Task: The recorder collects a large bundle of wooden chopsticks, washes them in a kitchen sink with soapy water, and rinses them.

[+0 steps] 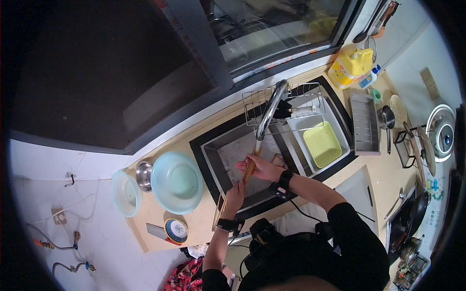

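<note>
A bundle of wooden chopsticks [249,171] is held over the left basin of a metal sink [227,145], under the chrome faucet [271,109], with water running onto its upper end. My left hand [235,198] grips the lower end of the bundle. Against its upper part lies my right hand [263,168], fingers partly spread. More chopsticks [217,212] rest at the sink's front left edge, beside my left wrist. Inside the right basin, a white tub [296,136] holds a yellow-green plastic basket [322,144].
A wire rack [258,97] spans the sink behind the faucet. Left are a large pale blue basin [177,183], a steel bowl [144,176], a cleaver [156,230] and a patterned bowl [176,231]. Right stand a yellow jug [349,69], a metal tray [364,125] and a small saucepan [386,117].
</note>
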Available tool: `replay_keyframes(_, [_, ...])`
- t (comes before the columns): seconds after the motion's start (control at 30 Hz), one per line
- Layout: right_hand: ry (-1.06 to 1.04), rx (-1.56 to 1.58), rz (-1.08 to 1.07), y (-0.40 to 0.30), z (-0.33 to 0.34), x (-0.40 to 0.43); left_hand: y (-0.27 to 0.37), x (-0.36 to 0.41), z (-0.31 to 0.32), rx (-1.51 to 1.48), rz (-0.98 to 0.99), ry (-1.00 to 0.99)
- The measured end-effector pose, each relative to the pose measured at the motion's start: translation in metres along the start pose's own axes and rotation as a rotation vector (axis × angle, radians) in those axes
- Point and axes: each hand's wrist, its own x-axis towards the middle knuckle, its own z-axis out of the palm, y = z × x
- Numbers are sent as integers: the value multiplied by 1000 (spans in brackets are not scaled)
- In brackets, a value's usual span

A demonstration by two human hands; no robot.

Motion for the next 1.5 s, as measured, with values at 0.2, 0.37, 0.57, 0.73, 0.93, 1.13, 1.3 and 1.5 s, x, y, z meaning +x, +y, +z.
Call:
replay_keyframes(0.2, [164,-150,-29,-9,7,1,6,-10,-8,54,12,38])
replay_keyframes(0.37, [163,-73,-141,-14,-18,14,5,-13,-7,49,-59,-25])
replay_keyframes(0.57, [205,115,-172,-36,-23,13,9,-22,-9,12,-15,-91])
replay_keyframes(0.73, [96,-17,-258,-32,-13,13,22,-24,-18,-36,-43,-80])
replay_keyframes(0.93, [93,63,-145,-14,-7,9,34,-20,-15,-35,-78,-13])
replay_keyframes(1.13, [-10,55,-82,1,-10,4,46,-13,-15,-24,-61,-45])
replay_keyframes(1.3, [111,40,61,13,0,-2,43,-8,-4,20,26,9])
replay_keyframes(1.5, [215,66,-32,-4,-4,-3,10,-15,-10,-57,147,62])
